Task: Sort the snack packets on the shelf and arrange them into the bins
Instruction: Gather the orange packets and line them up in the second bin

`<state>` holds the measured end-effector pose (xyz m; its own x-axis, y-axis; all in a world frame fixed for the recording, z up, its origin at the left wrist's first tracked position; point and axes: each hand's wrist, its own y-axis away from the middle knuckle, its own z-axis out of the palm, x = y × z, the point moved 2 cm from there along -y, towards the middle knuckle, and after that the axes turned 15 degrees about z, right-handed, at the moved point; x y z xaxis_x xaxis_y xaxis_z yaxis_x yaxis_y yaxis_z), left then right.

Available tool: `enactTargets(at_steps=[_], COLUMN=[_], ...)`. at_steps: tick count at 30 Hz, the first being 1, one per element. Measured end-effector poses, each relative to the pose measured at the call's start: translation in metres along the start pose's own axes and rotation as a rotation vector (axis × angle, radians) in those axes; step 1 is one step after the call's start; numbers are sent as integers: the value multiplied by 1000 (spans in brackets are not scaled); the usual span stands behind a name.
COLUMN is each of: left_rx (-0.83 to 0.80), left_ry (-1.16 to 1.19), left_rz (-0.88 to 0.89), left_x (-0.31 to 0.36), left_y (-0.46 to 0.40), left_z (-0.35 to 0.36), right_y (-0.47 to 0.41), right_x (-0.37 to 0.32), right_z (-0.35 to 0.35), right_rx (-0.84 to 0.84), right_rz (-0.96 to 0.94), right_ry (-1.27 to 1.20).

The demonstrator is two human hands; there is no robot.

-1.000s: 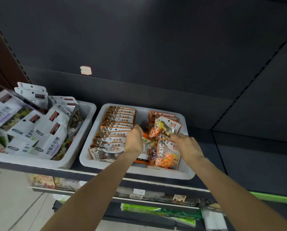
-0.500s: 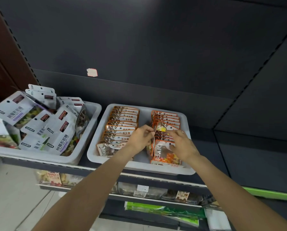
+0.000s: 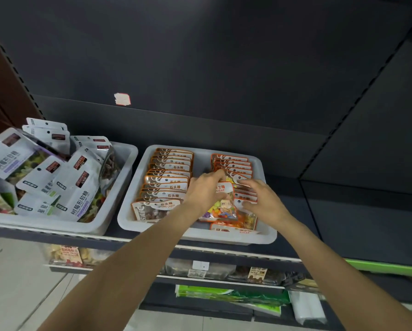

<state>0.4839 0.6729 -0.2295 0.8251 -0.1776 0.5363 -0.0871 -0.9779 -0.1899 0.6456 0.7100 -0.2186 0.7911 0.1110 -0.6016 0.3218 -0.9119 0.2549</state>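
Observation:
A grey bin [image 3: 195,235] on the shelf holds two rows of orange-edged candy packets: a left row of stone candy packets [image 3: 168,185] and a right row [image 3: 233,163]. My left hand [image 3: 206,187] grips the top of one colourful packet [image 3: 221,206] in the right row and tilts it up. My right hand [image 3: 263,199] rests with spread fingers on the packets just right of it, pressing them back. Part of the right row is hidden under both hands.
A second grey bin [image 3: 126,158] to the left is heaped with white packets [image 3: 78,185] lying at all angles. The dark shelf back panel [image 3: 224,68] rises behind. Lower shelves hold more packets [image 3: 66,254] and green packs [image 3: 231,295].
The view has shifted slightly. My left hand has pulled one packet of the right row up and forward, and my right hand has slid right onto the packets behind it.

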Motion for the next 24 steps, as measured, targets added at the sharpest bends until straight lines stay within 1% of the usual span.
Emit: enactTargets(at_steps=[2, 4, 5, 7, 9, 10, 11, 13, 14, 15, 17, 19, 20, 21, 23, 24], left_rx=[11, 18, 32, 33, -10, -27, -43, -108, -145, -163, -128, -86, -78, -81, -103, -108], left_ry=[187, 354, 395, 380, 313, 314, 339, 419, 469, 518, 603, 585, 555, 549, 585, 599], left_rz=[-19, -27, -22, -25, -62, -92, -121, -153, -162, -176, -206, -200, -189, -185, -182, -186], left_x=[9, 13, 12, 4, -7, -13, -16, -19, -19, -20, -21, -21, -21, -19, -16, -15], left_y=[-2, -2, -1, 3, 8, 10, 11, 13, 14, 15, 17, 16, 16, 15, 12, 10], left_z=[7, 10, 8, 1, -4, -5, -6, -3, 0, 2, 5, 6, 6, 6, 5, 4], right_y=[3, 3, 4, 9, 15, 15, 14, 12, 10, 10, 11, 13, 13, 11, 5, 0], right_x=[-1, 4, 8, 16, 20, 20, 18, 12, 9, 8, 10, 15, 17, 18, 15, 13], right_z=[0, 0, -1, -3, -4, -5, -5, -5, -4, -2, 1, 8, 10, 11, 8, 5], right_rx=[-28, 41, 86, 106, 110, 113, 102, 22, -10, -18, 23, 54, 72, 93, 121, 102], right_rz=[15, 66, 99, 166, 175, 150, 108, 42, 7, 2, 29, 51, 46, 34, 12, 15], right_ry=[-33, 106, 183, 297, 389, 392, 330, 136, 107, 163, 375, 590, 642, 629, 436, 345])
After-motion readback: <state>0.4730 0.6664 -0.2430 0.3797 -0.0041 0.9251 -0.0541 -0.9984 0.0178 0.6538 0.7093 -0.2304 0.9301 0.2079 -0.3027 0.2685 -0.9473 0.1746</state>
